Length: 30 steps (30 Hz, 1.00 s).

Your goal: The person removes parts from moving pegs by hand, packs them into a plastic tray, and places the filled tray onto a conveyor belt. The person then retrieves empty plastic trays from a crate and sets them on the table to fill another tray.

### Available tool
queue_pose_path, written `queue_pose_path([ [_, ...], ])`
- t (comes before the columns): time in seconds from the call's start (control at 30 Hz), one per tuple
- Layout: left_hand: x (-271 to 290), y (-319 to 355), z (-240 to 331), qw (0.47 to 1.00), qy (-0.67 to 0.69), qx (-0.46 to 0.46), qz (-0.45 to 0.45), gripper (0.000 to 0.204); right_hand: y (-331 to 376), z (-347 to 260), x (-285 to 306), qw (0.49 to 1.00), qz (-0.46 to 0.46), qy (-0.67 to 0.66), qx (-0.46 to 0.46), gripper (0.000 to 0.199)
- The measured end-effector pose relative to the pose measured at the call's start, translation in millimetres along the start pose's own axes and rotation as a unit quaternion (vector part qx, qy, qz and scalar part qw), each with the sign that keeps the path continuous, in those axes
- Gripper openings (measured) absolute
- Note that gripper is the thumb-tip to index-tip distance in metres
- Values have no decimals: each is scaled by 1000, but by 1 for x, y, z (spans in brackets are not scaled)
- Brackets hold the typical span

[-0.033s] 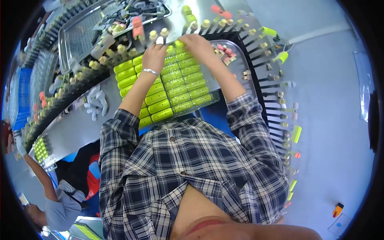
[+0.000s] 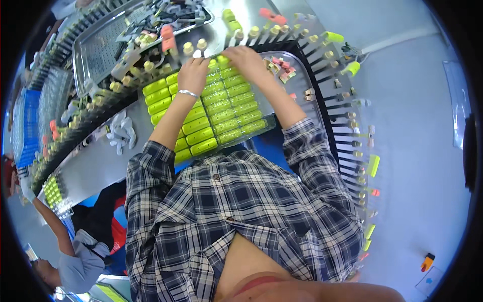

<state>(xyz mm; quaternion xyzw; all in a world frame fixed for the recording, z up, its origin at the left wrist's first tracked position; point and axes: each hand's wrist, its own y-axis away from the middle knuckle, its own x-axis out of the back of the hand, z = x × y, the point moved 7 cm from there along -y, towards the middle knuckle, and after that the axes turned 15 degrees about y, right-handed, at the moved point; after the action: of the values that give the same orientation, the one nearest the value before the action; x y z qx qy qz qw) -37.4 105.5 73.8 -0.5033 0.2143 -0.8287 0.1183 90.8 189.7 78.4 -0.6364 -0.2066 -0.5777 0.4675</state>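
Observation:
Lime-green plastic pieces (image 2: 199,136) lie in rows in front of me, and a clear plastic tray (image 2: 271,121) shows under their right-hand columns. My left hand (image 2: 193,76) is bent over the far edge of these rows, its fingers curled. A small white bit shows at its fingertips; what they hold is hidden. To the right, my right hand (image 2: 245,61) reaches the far end of the right-hand columns. Its fingers are closed at a lime-green piece (image 2: 222,61), which the hand partly covers.
Behind my hands curves a dark rack (image 2: 322,95) of upright pegs with cream, pink and green pieces. A metal tray (image 2: 297,60) holds pink and cream parts. White gloves (image 2: 121,132) lie left. A perforated tray (image 2: 98,60) stands far left; a co-worker (image 2: 83,256) works at lower left.
My right hand has shifted slightly left and away from me at the far edge. My left hand is almost where it was. The whole view has moved a little.

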Motion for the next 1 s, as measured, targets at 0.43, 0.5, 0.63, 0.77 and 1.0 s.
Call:
queue_pose_path([
  [0.43, 109, -95, 65, 968, 204, -7, 149, 16, -4, 5, -21, 995, 2, 77, -67, 29],
  [0.5, 92, -112, 76, 970, 218, -29, 101, 20, -11, 3, -15, 992, 3, 103, -75, 24],
  [0.63, 52, -152, 112, 974, 182, -134, 32, 37, 12, 16, 18, 990, 50, -7, -133, 23],
  [0.77, 8, -209, 129, 975, 71, -191, -85, 62, 40, 75, 70, 956, 181, -49, -225, 19],
  [1.0, -32, -233, 80, 939, -23, -115, -323, 39, 26, 164, 127, 916, 263, 3, -304, 33],
])
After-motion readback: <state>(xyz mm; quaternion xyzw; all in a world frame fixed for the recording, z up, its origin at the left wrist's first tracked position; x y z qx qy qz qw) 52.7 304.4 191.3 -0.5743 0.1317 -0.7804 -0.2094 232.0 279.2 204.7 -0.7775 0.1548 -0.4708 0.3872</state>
